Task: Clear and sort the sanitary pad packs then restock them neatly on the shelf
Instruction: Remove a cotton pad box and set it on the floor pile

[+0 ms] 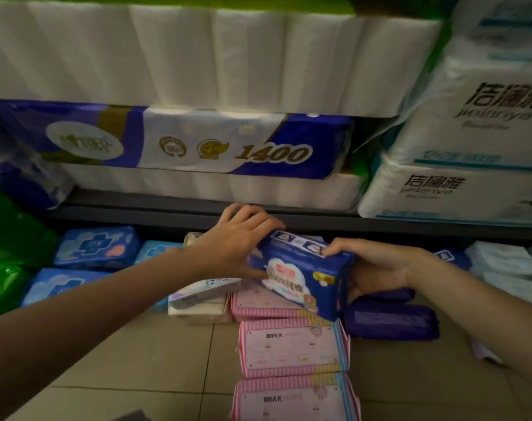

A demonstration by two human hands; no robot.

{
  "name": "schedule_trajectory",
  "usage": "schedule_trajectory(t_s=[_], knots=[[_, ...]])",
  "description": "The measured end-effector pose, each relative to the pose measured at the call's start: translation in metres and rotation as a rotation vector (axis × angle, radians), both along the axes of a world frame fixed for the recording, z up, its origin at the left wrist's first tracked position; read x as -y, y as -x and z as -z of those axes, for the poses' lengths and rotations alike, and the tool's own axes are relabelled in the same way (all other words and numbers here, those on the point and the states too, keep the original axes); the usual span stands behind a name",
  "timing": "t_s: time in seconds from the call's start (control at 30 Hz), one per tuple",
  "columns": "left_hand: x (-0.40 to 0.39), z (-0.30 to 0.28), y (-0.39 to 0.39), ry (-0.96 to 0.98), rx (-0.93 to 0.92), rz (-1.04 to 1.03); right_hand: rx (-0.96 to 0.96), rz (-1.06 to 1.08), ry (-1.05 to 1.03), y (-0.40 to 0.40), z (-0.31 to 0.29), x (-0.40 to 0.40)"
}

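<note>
Above the two hands, bulky white toilet-roll bundles (213,56) fill the upper shelf, with a long blue-and-white wrapped roll pack (198,144) lying under them; off to the right of the grip stand white plastic-wrapped tissue bales (459,177). Below the grip, tan floor tiles (137,354) carry a row of pink striped flat pad packs (292,347) running back toward the person, and a dark purple soft pack (392,320) lies just under the right wrist. To the left of the grip sit light blue pad packs (97,247) and shiny green packs (12,238). Between the hands is the dark blue plastic-wrapped pad pack (301,275), held tilted over the lower shelf's mouth. The left hand (237,238) curls over its upper left end, thumb under; the right hand (377,268) clasps the opposite end, fingers on top. To place it well, I would level the pack first, then slide it in squarely. A small white-and-lilac slim pack (204,293), lying askew just below the left hand, looks likely to snag it, as does the nearest pink pack touching its lower edge.
</note>
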State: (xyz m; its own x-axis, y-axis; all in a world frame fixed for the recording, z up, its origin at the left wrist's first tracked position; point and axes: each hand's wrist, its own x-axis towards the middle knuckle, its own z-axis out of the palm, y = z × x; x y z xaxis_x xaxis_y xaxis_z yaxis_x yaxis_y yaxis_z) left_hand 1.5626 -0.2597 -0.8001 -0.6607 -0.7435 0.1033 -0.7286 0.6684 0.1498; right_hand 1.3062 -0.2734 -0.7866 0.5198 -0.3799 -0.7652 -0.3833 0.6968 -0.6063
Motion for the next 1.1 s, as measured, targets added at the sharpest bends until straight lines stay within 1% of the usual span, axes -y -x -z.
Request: schedule_trajectory(t_s=[0.07,0.1,0.17,0.23,0.3,0.4,0.47,0.53,0.57,0.6,0.63,0.67,0.7,0.73,0.77,0.8,0.83,0.87,0.9,0.93,1.0,1.03,1.1], knots=[[0.008,-0.013,0.01,-0.191,-0.01,-0.023,0.021,-0.022,-0.04,0.013,-0.002,0.001],[0.011,-0.018,0.014,-0.287,0.022,-0.033,0.023,-0.017,-0.056,0.017,-0.002,0.0],[0.017,-0.023,0.024,-0.43,0.051,-0.023,-0.015,-0.013,-0.029,0.02,-0.004,-0.001],[0.023,-0.024,0.033,-0.583,0.068,-0.008,-0.103,-0.056,0.132,0.019,-0.009,-0.004],[0.028,-0.022,0.042,-0.733,0.075,-0.015,-0.154,-0.16,0.298,0.018,-0.014,-0.009],[0.03,-0.016,0.064,-0.839,0.096,0.015,-0.324,-0.411,0.458,0.024,-0.017,-0.02],[0.025,-0.012,0.083,-0.847,0.143,0.052,-0.426,-0.561,0.474,0.032,-0.017,-0.026],[0.022,-0.008,0.101,-0.818,0.198,0.089,-0.478,-0.576,0.545,0.045,-0.018,-0.026],[0.022,-0.005,0.107,-0.819,0.208,0.085,-0.502,-0.538,0.628,0.053,-0.02,-0.024],[0.022,-0.003,0.11,-0.841,0.191,0.069,-0.511,-0.453,0.713,0.059,-0.022,-0.022],[0.023,-0.001,0.11,-0.878,0.149,0.052,-0.487,-0.299,0.785,0.064,-0.024,-0.019],[0.024,-0.001,0.109,-0.911,0.083,0.032,-0.405,-0.072,0.826,0.068,-0.027,-0.017],[0.024,-0.003,0.106,-0.941,-0.011,0.001,-0.259,0.195,0.806,0.072,-0.032,-0.016],[0.023,-0.006,0.103,-0.983,-0.129,-0.043,-0.089,0.425,0.742,0.078,-0.037,-0.015],[0.021,-0.009,0.101,-1.036,-0.265,-0.096,0.04,0.562,0.658,0.085,-0.042,-0.016],[0.019,-0.012,0.102,-1.085,-0.409,-0.144,0.084,0.57,0.597,0.091,-0.046,-0.019],[0.017,-0.013,0.105,-1.12,-0.537,-0.181,0.041,0.48,0.569,0.096,-0.047,-0.024],[0.015,-0.015,0.112,-1.126,-0.628,-0.207,-0.036,0.368,0.564,0.098,-0.046,-0.031],[0.013,-0.015,0.122,-1.103,-0.672,-0.223,-0.109,0.301,0.577,0.099,-0.042,-0.037],[0.012,-0.016,0.135,-1.065,-0.683,-0.227,-0.161,0.291,0.599,0.1,-0.038,-0.042],[0.008,-0.012,0.164,-0.992,-0.649,-0.208,-0.233,0.381,0.661,0.107,-0.033,-0.045],[0.007,-0.009,0.177,-0.949,-0.606,-0.19,-0.264,0.418,0.693,0.117,-0.034,-0.045],[0.006,-0.003,0.201,-0.834,-0.445,-0.128,-0.366,0.375,0.774,0.144,-0.042,-0.044]])
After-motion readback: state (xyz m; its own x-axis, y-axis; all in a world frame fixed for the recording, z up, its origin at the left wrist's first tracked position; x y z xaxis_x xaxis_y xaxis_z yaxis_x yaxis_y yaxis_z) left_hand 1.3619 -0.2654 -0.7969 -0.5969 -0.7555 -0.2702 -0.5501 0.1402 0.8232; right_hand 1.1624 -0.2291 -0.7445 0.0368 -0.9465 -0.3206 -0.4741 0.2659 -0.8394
